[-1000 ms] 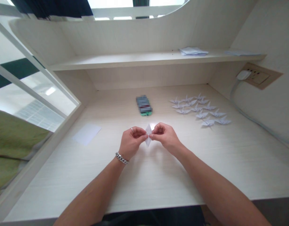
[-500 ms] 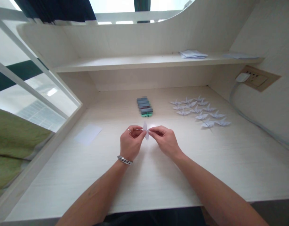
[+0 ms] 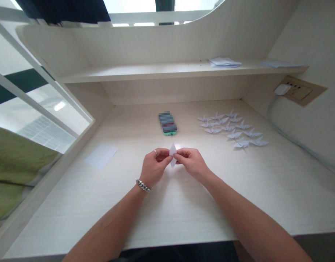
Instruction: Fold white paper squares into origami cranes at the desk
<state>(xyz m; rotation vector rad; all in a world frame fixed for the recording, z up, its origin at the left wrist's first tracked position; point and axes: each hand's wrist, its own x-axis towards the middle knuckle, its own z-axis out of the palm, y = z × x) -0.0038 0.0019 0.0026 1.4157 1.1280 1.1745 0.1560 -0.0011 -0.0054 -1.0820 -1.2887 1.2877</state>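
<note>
A small folded piece of white paper (image 3: 172,154) is held upright above the middle of the pale wooden desk (image 3: 183,203). My left hand (image 3: 153,168), with a ring and a chain bracelet, pinches its left side. My right hand (image 3: 191,162) pinches its right side, so both hands are closed on it with the fingertips almost meeting. Several finished white paper cranes (image 3: 232,129) lie in rows on the desk to the right, beyond my right hand.
A phone in a green case (image 3: 167,123) lies just beyond my hands. A flat white sheet (image 3: 101,155) rests at the left. On the shelf (image 3: 156,70) sits a stack of paper (image 3: 224,62). A wall socket with a plug and cable (image 3: 284,89) is at right.
The hands turned the folded paper between the fingertips, first narrowing it edge-on, and it now shows a broader pointed face. The hands stay in nearly the same spot.
</note>
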